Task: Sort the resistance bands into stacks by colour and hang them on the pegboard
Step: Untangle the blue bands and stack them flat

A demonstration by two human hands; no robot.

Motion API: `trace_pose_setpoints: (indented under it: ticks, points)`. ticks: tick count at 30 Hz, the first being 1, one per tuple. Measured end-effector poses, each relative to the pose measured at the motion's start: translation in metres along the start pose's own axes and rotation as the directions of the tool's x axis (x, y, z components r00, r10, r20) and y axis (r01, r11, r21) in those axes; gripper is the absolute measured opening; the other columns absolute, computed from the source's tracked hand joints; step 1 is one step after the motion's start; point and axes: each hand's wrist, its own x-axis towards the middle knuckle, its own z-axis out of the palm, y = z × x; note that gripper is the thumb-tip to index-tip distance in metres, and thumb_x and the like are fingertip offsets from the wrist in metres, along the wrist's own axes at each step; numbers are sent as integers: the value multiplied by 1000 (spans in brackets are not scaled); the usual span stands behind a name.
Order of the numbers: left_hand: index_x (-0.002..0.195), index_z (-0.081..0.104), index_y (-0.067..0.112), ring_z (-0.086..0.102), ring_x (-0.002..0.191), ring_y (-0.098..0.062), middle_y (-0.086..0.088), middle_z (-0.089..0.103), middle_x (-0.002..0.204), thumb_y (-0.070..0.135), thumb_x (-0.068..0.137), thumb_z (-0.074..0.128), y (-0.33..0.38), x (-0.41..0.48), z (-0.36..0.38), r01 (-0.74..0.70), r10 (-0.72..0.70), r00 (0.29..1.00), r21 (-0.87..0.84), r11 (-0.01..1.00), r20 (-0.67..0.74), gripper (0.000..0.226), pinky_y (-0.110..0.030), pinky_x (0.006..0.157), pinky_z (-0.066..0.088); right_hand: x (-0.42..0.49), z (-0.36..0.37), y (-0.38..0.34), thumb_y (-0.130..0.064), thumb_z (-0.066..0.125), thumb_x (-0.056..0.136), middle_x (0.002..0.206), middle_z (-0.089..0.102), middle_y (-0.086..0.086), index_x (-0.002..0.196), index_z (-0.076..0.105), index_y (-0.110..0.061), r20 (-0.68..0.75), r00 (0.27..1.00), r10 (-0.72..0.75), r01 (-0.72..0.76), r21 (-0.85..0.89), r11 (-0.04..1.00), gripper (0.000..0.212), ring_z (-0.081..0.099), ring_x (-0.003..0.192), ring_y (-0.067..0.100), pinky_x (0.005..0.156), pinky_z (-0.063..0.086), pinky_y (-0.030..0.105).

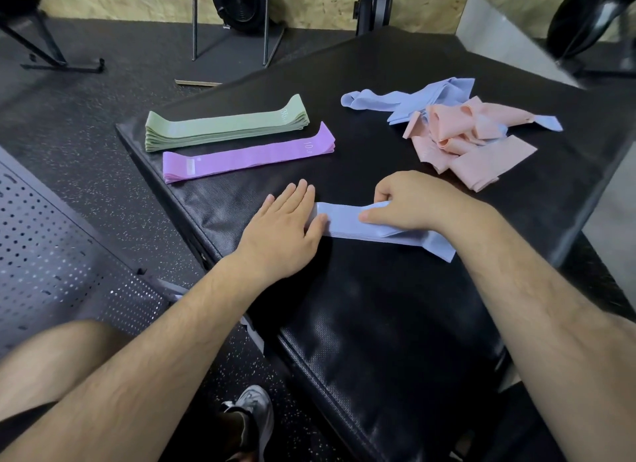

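A neat green band stack (225,126) and a purple band stack (247,156) lie side by side at the far left of the black padded box (378,324). In front of me lies a small stack of blue bands (347,222). My left hand (287,226) presses flat on its left end, fingers straight. My right hand (409,200) pinches the top blue band between thumb and curled fingers. An unsorted heap of blue bands (413,98) and pink bands (471,141) lies at the far right.
A perforated dark pegboard (44,255) lies low on my left, beside the box. The speckled rubber floor (103,93) holds metal stands and a black fan at the back. My knee and shoe show at the bottom.
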Motion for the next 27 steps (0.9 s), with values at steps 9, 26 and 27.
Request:
trace_pose_setpoints:
  ticks: [9,26,27]
  points:
    - [146,47,5,33,147,-26,-10,42,155,38,101,25,37,9,8,-262,293,942,188,947,-163,60,-41,122,11,2,6,2,-54,65,89,83,61,-7,82,60,-27,-29,999,-33,32,-26,999,29,56,75,14,64,41,33]
    - [160,14,23,0,153,-9,8,4,167,46,107,22,43,10,14,-175,175,985,8,985,-9,59,-29,123,-5,-24,-23,55,-52,74,83,84,68,-3,75,69,-21,56,996,65,-69,75,995,32,61,77,17,65,44,32]
    - [160,14,23,0,153,-9,8,4,167,46,107,22,44,9,14,-171,172,985,15,985,-7,59,-29,123,-4,-25,-19,58,-53,75,81,81,66,-2,73,67,-20,51,995,86,-90,66,994,35,59,73,17,63,43,31]
